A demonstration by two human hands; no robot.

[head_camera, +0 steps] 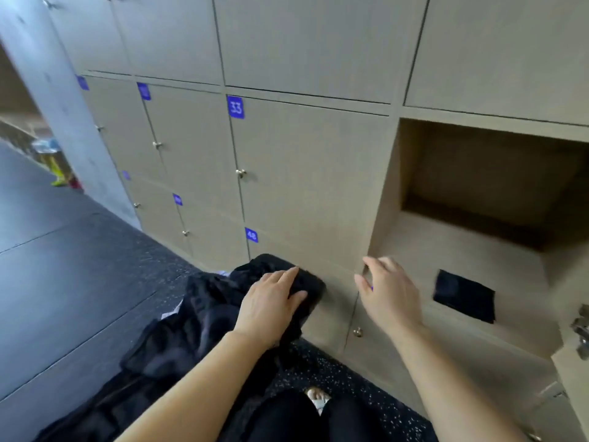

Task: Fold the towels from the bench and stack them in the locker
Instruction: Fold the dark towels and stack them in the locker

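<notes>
My left hand (272,306) grips a folded black towel (310,287), thumb curled over its edge, and holds it up in front of the locker doors. Below it lies a heap of loose black towels (197,327) at the lower left. My right hand (390,293) hovers with relaxed fingers and holds nothing, just left of the open locker (471,250). One folded black towel (463,296) lies flat on the locker's floor, near its front edge.
Closed beige locker doors with blue number tags, one reading 33 (236,106), fill the wall. The open locker's door (573,371) with a metal latch juts out at the right edge. Dark speckled flooring (338,374) lies below; a grey pillar (63,106) stands at the left.
</notes>
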